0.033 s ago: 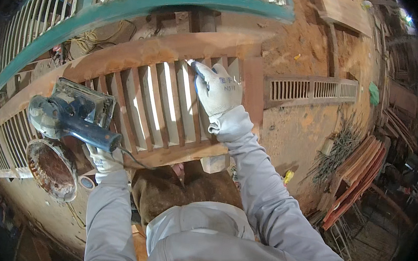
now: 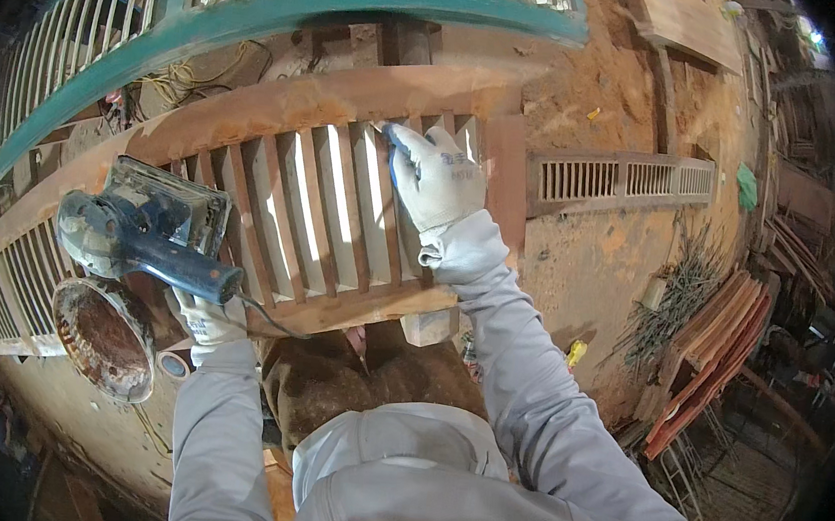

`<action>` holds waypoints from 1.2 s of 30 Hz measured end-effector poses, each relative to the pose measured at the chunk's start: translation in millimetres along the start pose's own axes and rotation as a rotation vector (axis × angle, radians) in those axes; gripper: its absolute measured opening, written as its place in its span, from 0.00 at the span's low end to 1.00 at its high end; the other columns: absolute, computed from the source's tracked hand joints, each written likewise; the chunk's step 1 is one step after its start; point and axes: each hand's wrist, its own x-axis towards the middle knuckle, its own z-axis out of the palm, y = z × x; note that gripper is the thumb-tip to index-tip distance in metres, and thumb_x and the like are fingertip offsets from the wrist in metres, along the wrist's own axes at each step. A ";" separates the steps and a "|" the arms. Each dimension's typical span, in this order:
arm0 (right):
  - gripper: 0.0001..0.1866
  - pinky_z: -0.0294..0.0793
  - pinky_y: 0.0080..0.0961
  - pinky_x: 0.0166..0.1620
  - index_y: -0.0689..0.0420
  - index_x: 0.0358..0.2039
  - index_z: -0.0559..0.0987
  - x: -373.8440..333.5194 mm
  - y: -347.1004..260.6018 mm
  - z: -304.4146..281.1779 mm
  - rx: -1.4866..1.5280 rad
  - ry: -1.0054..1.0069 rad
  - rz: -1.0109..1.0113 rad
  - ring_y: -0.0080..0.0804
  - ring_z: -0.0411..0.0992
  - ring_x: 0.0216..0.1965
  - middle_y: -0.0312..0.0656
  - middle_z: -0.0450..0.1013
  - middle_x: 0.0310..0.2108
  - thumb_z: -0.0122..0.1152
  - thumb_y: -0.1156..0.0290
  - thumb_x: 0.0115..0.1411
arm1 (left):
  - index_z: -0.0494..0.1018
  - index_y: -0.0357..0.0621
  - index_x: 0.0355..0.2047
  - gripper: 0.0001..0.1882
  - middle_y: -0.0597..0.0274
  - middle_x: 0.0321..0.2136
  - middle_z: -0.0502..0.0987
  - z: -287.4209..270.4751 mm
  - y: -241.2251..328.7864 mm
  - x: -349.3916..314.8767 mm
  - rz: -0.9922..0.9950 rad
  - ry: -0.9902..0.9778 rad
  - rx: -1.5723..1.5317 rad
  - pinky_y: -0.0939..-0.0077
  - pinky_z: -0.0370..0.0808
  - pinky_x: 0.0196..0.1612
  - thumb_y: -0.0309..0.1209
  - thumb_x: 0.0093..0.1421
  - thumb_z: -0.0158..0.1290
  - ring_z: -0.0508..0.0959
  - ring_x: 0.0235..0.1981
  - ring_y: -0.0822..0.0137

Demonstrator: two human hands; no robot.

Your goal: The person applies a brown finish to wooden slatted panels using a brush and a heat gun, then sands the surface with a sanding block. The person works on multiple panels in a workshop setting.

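Observation:
A brown slatted wooden louvre panel (image 2: 353, 300) lies in front of me, with light showing between several slats. My right hand (image 2: 437, 180), in a white glove with blue finger patches, is at the far end of the slats near the top rail. Its fingers are pinched together; a small pale tip shows at them, too small to name. My left hand (image 2: 210, 323), also gloved, is at the panel's near edge. A blue electric sander (image 2: 153, 245) rests on the panel's left part, and its handle hides most of my left fingers.
A rusty round basin (image 2: 106, 339) and a roll of tape (image 2: 173, 366) are beside my left hand. Beyond the panel stands a teal frame (image 2: 291, 5) with white slats. Another slatted panel (image 2: 626, 180) lies to the right, near stacked planks (image 2: 715, 350) and a heap of thin sticks (image 2: 670, 295).
My right hand has shifted very slightly and turned a little at the top of the slats. The left hand and the sander have stayed in place.

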 end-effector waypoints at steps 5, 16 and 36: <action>0.15 0.77 0.41 0.34 0.41 0.50 0.79 5.9 1.6 2.9 -0.027 0.013 -0.012 0.44 0.78 0.30 0.41 0.73 0.34 0.59 0.62 0.62 | 0.74 0.39 0.52 0.20 0.39 0.51 0.73 -2.0 12.1 11.6 0.005 -0.031 0.087 0.53 0.77 0.49 0.32 0.61 0.55 0.77 0.48 0.41; 0.16 0.76 0.41 0.33 0.40 0.52 0.78 10.7 3.4 2.6 -0.069 0.020 -0.050 0.44 0.77 0.29 0.40 0.73 0.34 0.58 0.63 0.63 | 0.72 0.46 0.56 0.22 0.39 0.53 0.71 4.4 11.7 13.6 0.024 -0.005 0.053 0.53 0.76 0.51 0.33 0.61 0.56 0.75 0.51 0.40; 0.15 0.74 0.35 0.36 0.42 0.51 0.81 -2.6 30.0 -22.6 0.028 0.097 0.119 0.43 0.76 0.33 0.44 0.74 0.33 0.58 0.67 0.63 | 0.71 0.33 0.52 0.20 0.45 0.47 0.76 17.6 -6.6 -1.6 -0.308 0.061 -0.092 0.61 0.75 0.50 0.35 0.65 0.49 0.78 0.45 0.52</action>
